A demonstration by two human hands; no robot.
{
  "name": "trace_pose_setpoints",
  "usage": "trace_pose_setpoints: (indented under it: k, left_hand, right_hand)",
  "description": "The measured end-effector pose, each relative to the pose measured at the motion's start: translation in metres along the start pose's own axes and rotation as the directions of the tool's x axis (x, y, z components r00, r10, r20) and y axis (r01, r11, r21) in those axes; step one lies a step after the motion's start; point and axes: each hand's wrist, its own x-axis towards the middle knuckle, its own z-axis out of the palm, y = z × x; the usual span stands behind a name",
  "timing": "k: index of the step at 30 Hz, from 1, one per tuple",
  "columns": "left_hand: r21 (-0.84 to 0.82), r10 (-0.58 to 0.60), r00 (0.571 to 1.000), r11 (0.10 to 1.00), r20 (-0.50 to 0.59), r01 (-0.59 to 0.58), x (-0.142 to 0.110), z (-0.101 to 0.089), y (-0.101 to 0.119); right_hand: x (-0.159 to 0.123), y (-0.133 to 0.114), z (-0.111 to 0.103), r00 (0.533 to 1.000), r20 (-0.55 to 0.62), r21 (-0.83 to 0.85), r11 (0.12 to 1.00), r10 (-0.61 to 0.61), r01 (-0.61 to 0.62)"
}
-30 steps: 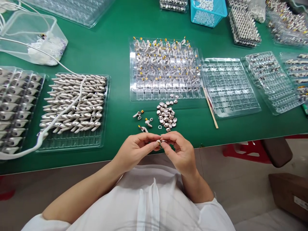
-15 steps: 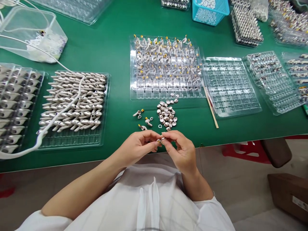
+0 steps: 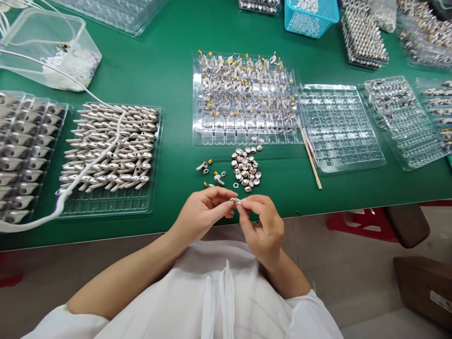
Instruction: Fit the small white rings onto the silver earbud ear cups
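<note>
the green surface carries clear trays. below it at right, a brown box bears a white label, too small to read. the left hand and right hand face each other at the front edge, near a heap of caps; both grips pinch a tiny part, one piece or two i cannot tell.

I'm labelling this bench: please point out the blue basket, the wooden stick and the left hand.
Blue basket [image 3: 306, 23], head view: on its front wall.
Wooden stick [image 3: 311, 161], head view: about halfway along.
Left hand [image 3: 198, 211], head view: on the back of the hand.
</note>
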Motion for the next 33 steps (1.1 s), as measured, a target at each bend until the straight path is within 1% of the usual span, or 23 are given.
trace_pose_setpoints:
  k: [3, 6, 9, 13, 15, 19, 21, 24, 27, 30, 33]
  left_hand:
    - [-0.023, 0.031, 0.999, 0.999, -0.039, -0.032, 0.000, 0.003, -0.001]
    - [-0.025, 0.047, 0.999, 0.999, -0.027, -0.048, -0.001, 0.004, -0.002]
    - [0.019, 0.048, 0.999, 0.999, 0.002, -0.048, -0.001, 0.002, -0.002]
    - [0.036, 0.011, 0.999, 0.999, 0.036, -0.012, 0.001, -0.001, -0.001]
    - [0.050, -0.011, 0.999, 0.999, 0.053, 0.008, 0.002, -0.001, -0.001]
    - [0.100, -0.027, 0.997, 0.995, 0.068, 0.020, 0.005, -0.001, -0.001]
    - [0.095, -0.034, 0.997, 0.995, 0.064, 0.028, 0.005, -0.001, 0.000]
    - [0.045, -0.031, 0.998, 0.999, 0.051, 0.029, 0.004, 0.001, 0.003]
    - [0.015, -0.006, 1.000, 1.000, 0.004, 0.006, 0.002, 0.002, 0.005]
    - [-0.019, 0.007, 0.999, 1.000, -0.035, -0.008, 0.000, 0.003, 0.004]
    - [-0.061, 0.018, 0.999, 0.998, -0.048, -0.021, -0.001, 0.004, 0.000]
  right_hand:
    - [-0.005, -0.002, 0.005, 0.996, -0.014, -0.061, 0.994, -0.088, 0.087]
    - [-0.007, -0.002, 0.006, 0.995, -0.006, -0.066, 0.993, -0.101, 0.101]
    - [-0.006, 0.000, 0.003, 0.999, -0.010, -0.038, 0.998, -0.053, 0.052]
    - [-0.002, 0.004, -0.003, 0.997, 0.007, 0.043, 0.996, 0.076, -0.077]
    - [-0.001, 0.006, -0.005, 0.992, 0.025, 0.083, 0.989, 0.121, -0.123]
    - [-0.001, 0.007, -0.007, 0.989, 0.039, 0.123, 0.981, 0.144, -0.148]
    - [0.000, 0.007, -0.006, 0.993, 0.041, 0.110, 0.987, 0.112, -0.116]
    - [-0.001, 0.005, -0.006, 0.999, 0.044, 0.055, 0.998, 0.010, -0.012]
    - [-0.003, 0.004, -0.005, 0.996, 0.045, 0.012, 0.997, -0.075, 0.074]
    - [-0.005, 0.005, -0.004, 0.995, 0.011, -0.026, 0.995, -0.096, 0.097]
    - [-0.007, 0.007, -0.002, 0.992, -0.016, -0.080, 0.990, -0.122, 0.120]
